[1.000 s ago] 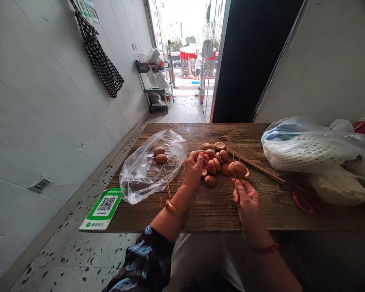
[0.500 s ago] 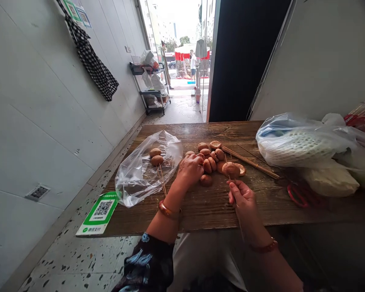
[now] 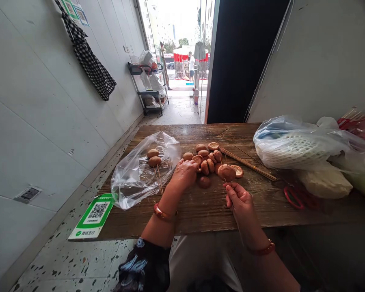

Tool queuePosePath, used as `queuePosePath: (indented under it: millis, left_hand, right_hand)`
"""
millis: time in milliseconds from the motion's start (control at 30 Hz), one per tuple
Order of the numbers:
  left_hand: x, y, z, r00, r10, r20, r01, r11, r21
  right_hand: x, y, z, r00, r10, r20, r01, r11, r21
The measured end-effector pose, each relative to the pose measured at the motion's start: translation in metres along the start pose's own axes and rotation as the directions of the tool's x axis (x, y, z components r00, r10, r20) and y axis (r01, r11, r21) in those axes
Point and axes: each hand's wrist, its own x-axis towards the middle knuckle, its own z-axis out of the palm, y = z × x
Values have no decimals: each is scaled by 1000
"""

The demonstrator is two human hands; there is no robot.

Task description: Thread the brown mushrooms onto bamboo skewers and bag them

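Two thin bamboo skewers pass through a brown mushroom cap [image 3: 226, 172], and my right hand [image 3: 240, 198] pinches their lower ends. My left hand [image 3: 184, 175] is closed at the left side of the mushroom pile [image 3: 211, 165], its fingertips on another mushroom cap [image 3: 197, 159] whose pale underside partly shows. A single cap [image 3: 204, 182] lies in front of the pile. Further left, two caps threaded on a pair of skewers [image 3: 154, 157] rest on a clear plastic bag [image 3: 133, 178].
A bundle of bamboo skewers [image 3: 246, 162] lies right of the pile. Red-handled scissors [image 3: 293, 197] and filled plastic bags [image 3: 292, 144] occupy the table's right side. A green QR-code card [image 3: 93, 215] sits at the left front corner. Beyond the wooden table [image 3: 182, 132] stands a shelf cart [image 3: 148, 83].
My left hand has drawn back slightly from the pile, and a cap's underside now shows at its fingertips. The right hand still holds the skewered cap. The view has shifted slightly.
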Motion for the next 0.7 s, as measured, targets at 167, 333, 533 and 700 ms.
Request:
queuePosePath:
  millis: [167,333,533,700]
  left_hand:
    - [3,0,-7,977,-95,-193,1,900,-436]
    - [3,6,-6,971,-240,-19,31,203,-979]
    - [6,6,3,958,-265,110,53,-216,-975]
    - [8,9,3,955,-278,105,26,-273,-962]
  right_hand:
    - [-2,0,0,999,21,35,-21,1000,9]
    - [-5,-4,-1,997,63,39,-64,997,35]
    - [-14,-5,7,974,97,203,-115,990,82]
    - [-19,-4,11,935,149,322,-172,984,44]
